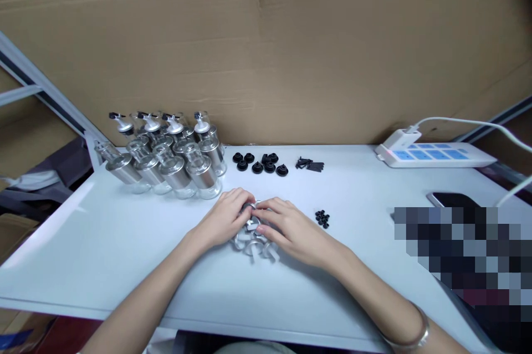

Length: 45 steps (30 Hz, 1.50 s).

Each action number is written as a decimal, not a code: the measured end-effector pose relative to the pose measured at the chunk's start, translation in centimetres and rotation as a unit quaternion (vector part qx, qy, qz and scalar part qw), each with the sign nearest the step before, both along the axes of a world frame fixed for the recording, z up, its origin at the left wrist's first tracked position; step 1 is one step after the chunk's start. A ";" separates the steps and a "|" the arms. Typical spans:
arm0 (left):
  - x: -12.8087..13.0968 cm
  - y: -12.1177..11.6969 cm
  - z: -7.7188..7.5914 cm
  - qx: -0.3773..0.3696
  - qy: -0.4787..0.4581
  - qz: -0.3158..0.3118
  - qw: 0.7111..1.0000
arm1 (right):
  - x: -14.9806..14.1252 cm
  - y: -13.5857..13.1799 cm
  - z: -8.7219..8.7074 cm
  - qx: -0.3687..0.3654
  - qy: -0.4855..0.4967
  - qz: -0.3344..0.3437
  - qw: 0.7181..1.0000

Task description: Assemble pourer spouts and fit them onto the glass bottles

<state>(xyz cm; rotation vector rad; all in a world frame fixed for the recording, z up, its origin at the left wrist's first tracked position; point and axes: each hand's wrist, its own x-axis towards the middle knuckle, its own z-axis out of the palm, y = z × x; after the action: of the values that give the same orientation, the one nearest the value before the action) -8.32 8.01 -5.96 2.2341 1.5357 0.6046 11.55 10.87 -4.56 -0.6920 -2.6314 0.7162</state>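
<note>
A loose pile of silver pourer spouts (254, 247) with pale stems lies at the middle of the table. My left hand (226, 215) curls its fingers round the left and far side of the pile. From the right, my right hand (297, 232) closes its bent fingers on the same pile, its thumb on the spouts. The fingertips of both hands almost meet and partly hide the pieces. Beyond them lie several black stoppers (257, 167) and a small heap of thin black parts (311, 164). Tiny black caps (322, 219) sit to the right of my right hand.
Glass bottles with metal sleeves (170, 172) crowd the table's back left; some carry silver pourers. A power strip (436, 154) with a plugged-in charger (401, 140) lies at the back right. A phone (453, 199) and a pixelated area are nearer. Cardboard (266, 66) walls the back.
</note>
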 end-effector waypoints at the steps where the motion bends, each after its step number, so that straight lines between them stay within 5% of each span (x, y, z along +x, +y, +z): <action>1: 0.0 0.0 0.1 0.006 -0.004 -0.001 1.000 | 0.1 0.0 0.1 0.006 0.006 0.000 1.000; 17: 0.6 -0.7 -0.1 0.255 -0.050 -0.032 0.965 | 1.0 0.0 0.5 0.171 0.229 -0.032 0.958; 20: 0.6 -0.7 0.1 0.297 -0.036 -0.044 0.953 | 1.1 -0.2 0.5 0.113 0.260 -0.040 0.958; 23: 0.8 -0.8 0.4 0.344 -0.055 -0.065 0.935 | 1.0 -0.4 0.4 -0.025 0.281 -0.081 0.956; 27: 1.5 -1.2 0.5 0.380 -0.065 -0.075 0.920 | 0.6 -0.3 0.2 -0.215 0.294 -0.154 0.919; 33: 1.8 -1.4 0.0 0.365 -0.088 -0.069 0.924 | 0.1 -0.2 0.0 -0.362 0.288 -0.104 0.880; 39: 1.7 -1.3 -0.2 0.314 -0.090 -0.078 0.942 | 0.2 -0.1 0.3 -0.397 0.293 -0.111 0.862; 45: 1.8 -1.3 -0.3 0.320 -0.080 -0.080 0.941 | 0.6 0.2 0.7 -0.373 0.278 -0.111 0.878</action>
<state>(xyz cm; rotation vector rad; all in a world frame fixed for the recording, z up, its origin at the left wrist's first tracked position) -6.48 6.67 -6.24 2.6392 1.1644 1.3531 12.15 11.08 -3.89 -0.7993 -1.6790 1.6006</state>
